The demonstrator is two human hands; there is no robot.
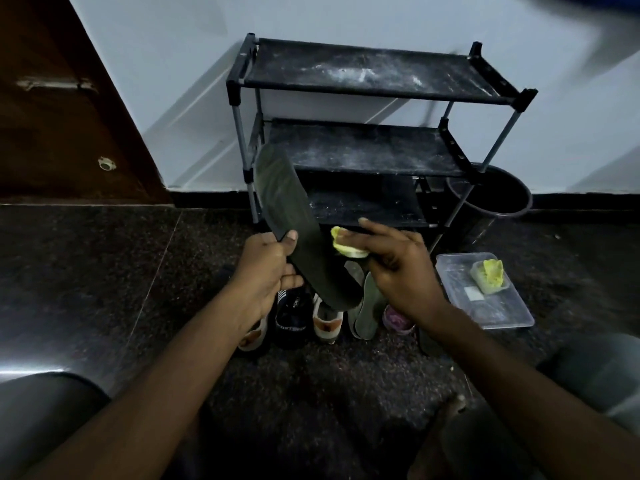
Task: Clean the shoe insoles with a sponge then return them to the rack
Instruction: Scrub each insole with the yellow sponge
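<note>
While the left hand [266,271] pinches the dark insole [298,230] partway along its edge, thumb on the upper face and fingers curled beneath, the insole stands tilted in the middle of the frame. Its toe points up toward the left post of the rack [363,69] and its heel hangs low over the shoes. Held that way, its face is turned toward the other hand, which seems to be the reason for the angle.

The right hand [398,268], just right of centre, holds a yellow sponge [346,242] under its outstretched fingers. The thumb is hidden, so the exact hold is unclear, but the sponge is plainly gripped and sits against the insole's right edge. The wiping looks to be under way, not finished.

Below the hands, a row of shoes [291,313] stands on the dark floor [104,271], and a few pale insoles [367,310] lie between two of them, apparently waiting their turn or already wiped; which cannot be told.

At the right of the frame lies a clear plastic tray [509,317]. In it sits a small tub [485,285] holding a second yellow piece [491,271], perhaps a spare sponge, kept near the working hand. Whether the tray holds water cannot be made out.

Behind, the three black shelves of the rack carry only whitish dust, so nothing has gone back yet. A dark bin [491,202] stands touching the rack's right leg; its contents are not visible.
</note>
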